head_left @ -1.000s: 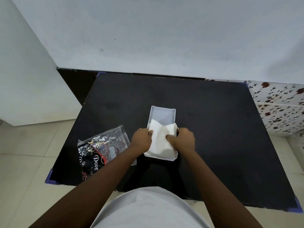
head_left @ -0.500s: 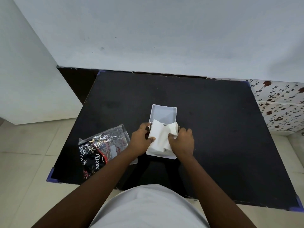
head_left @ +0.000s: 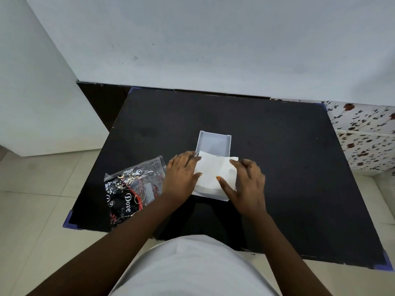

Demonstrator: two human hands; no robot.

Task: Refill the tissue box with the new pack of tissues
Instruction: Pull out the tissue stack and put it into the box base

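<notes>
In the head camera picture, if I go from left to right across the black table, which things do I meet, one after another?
Empty wrapper → left hand → tissues lying on the white box → right hand.

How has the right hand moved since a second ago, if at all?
Yes. The right hand has opened flat and slid slightly right along the tissues, toward the box's right wall.
</notes>
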